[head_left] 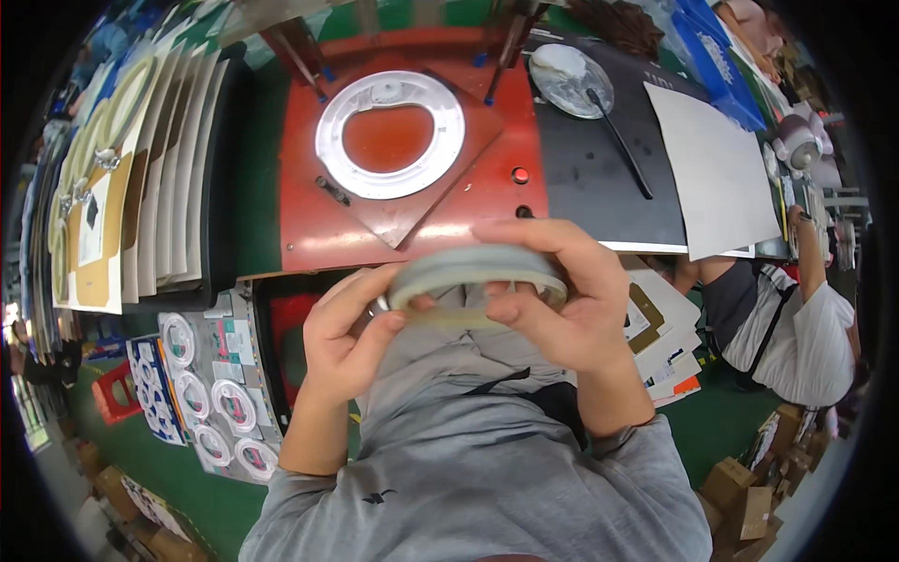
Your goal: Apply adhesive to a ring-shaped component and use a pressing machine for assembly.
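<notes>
Between both hands, in front of my lap, I hold a pale, translucent ring-shaped part [448, 273] tilted nearly edge-on. My left hand [351, 328] grips its left end, thumb below and fingers above. At the other end my right hand [571, 304] has its fingers over the top rim and the thumb against the inner side. Beyond the hands, a white ring-shaped plate [330, 140] with a large rounded opening lies on a thin square sheet [468, 155] on the red machine bed [309, 220]. Beside it is a small dark piece [332, 191].
A red button [521, 175] sits on the bed's right. On the black surface [585, 178] are a dish of white paste [560, 67], a dark-handled tool [623, 145] and a white sheet [716, 169]. Upright dividers [192, 178] stand left. Another person [787, 332] is at right.
</notes>
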Motion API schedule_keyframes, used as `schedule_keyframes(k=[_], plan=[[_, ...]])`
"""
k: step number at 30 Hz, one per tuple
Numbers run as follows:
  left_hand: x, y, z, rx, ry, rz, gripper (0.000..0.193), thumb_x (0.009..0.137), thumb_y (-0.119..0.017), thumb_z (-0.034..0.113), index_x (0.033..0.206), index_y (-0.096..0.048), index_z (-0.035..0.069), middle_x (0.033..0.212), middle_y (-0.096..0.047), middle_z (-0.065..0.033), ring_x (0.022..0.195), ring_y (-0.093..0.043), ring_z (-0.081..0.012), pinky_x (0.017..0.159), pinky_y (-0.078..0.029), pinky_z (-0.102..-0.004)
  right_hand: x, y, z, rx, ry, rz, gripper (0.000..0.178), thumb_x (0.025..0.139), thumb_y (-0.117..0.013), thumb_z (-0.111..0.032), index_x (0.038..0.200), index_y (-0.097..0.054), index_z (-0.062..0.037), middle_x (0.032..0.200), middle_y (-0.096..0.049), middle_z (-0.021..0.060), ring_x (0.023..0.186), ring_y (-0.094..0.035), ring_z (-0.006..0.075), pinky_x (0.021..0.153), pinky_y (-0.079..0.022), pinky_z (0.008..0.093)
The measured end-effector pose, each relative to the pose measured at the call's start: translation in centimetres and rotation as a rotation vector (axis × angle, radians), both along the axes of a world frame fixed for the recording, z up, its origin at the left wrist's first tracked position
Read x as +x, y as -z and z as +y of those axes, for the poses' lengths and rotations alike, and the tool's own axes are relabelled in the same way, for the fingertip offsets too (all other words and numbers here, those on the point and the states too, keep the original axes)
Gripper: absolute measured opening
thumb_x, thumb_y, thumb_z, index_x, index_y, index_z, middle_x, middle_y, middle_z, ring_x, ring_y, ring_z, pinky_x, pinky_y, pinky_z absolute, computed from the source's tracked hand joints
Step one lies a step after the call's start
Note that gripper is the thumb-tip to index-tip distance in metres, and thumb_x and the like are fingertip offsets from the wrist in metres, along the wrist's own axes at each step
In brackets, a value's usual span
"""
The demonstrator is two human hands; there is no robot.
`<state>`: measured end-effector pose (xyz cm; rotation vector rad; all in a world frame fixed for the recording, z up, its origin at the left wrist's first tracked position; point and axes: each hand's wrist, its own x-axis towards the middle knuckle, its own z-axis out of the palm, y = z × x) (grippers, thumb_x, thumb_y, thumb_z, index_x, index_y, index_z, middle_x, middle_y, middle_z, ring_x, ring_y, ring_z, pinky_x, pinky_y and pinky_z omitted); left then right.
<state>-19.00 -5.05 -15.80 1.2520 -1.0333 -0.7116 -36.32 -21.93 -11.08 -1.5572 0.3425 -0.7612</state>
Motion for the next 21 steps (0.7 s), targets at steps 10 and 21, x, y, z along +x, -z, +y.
schedule_keyframes(k=[10, 21], plan=[[2.4, -3.9, -0.7, 0.052, 0.01, -0.554, 0.04, 0.076, -0.086, 0.01, 0.114, -0.076, -0.002, 0.109, -0.079, -0.0126, 0.09, -0.076, -0.0255, 0.079, -0.059, -0.0323, -1.0, -0.1, -1.8, -0.509, 0.085, 0.074, 0.036, 0.066, -0.094, -0.013, 0.094, -0.075, 0.0014, 0.08, -0.074, 0.0085, 0.063, -0.066, 0.0166, 0.057, -0.048, 0.0276], [-1.2, 0.1, -1.5, -0.013, 0.013, -0.057, 0.041, 0.081, -0.082, -0.004, 0.12, -0.069, -0.006, 0.118, -0.075, -0.0183, 0.107, -0.074, -0.0269, 0.094, -0.056, -0.0347, -2.2, 1.8, -1.2, -0.164, 0.148, -0.141, 0.033, 0.071, -0.094, -0.006, 0.093, -0.069, 0.0, 0.081, -0.07, 0.0064, 0.068, -0.06, 0.0108, 0.059, -0.044, 0.0249]])
